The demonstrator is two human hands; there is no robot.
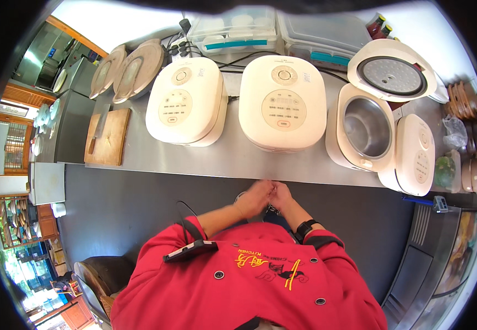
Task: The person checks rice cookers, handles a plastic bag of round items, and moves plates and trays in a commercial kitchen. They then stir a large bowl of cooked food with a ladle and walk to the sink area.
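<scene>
My left hand and my right hand meet at the fingertips, low in front of me by the counter's front edge. The fingers are bent and slightly blurred; whether something small is between them cannot be told. Several cream rice cookers stand in a row on the steel counter. The left cooker and the middle cooker have their lids down. A third cooker has its lid raised, showing a metal inner pot. The cooker at the far right is closed.
A cleaver lies on a wooden cutting board at the left. Behind are round wooden lids, a power strip with cables, and plastic storage boxes. A clear container with a green item stands far right.
</scene>
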